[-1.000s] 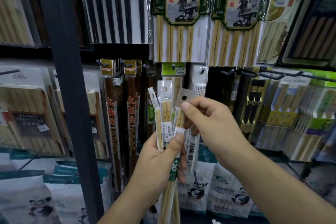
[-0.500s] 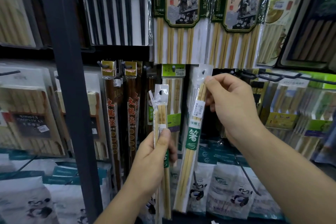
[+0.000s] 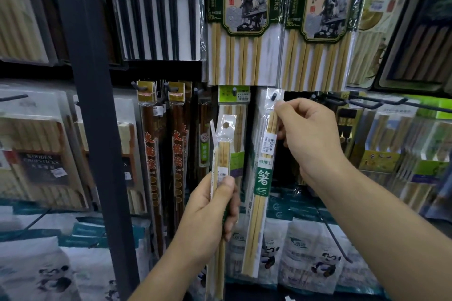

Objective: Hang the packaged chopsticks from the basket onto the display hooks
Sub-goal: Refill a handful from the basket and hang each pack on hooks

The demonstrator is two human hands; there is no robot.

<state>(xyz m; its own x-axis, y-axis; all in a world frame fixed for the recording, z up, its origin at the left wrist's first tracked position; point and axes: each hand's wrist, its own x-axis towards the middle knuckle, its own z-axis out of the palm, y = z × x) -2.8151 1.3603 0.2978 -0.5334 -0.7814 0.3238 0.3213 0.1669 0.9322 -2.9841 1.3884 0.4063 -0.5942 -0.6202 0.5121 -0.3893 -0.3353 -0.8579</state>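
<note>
Right grip [image 3: 315, 144]: pinching the upper part of one chopstick packet [image 3: 263, 178] between thumb and fingertips, just below its clear header.
Left grip [image 3: 208, 217]: curling round the lower half of the spare packets [image 3: 223, 154], holding them upright and apart from the rack.
Packet position: hanging near-vertical in front of the rack, header hole meeting the dark tip of the display hook [image 3: 273, 97]; depth of engagement not determinable from this view.
Neighbours: hanging just to the left, a green-headed pack [image 3: 233, 95]; standing bare to the right, several empty hooks [image 3: 374, 105].
Basket: not appearing in view.
Step in hand: threading the pinched packet onto the hook; judging the hang as begun but not completed, fingers not yet releasing.
Next move: calling for a push straight back along the hook until the header is seating behind the tip, then opening the pinch without dragging the packet forward.
Following move: calling for a transfer of one spare packet from left to right.
Risk: thin film header tearing, or slipping off the tip, if released early.
</note>
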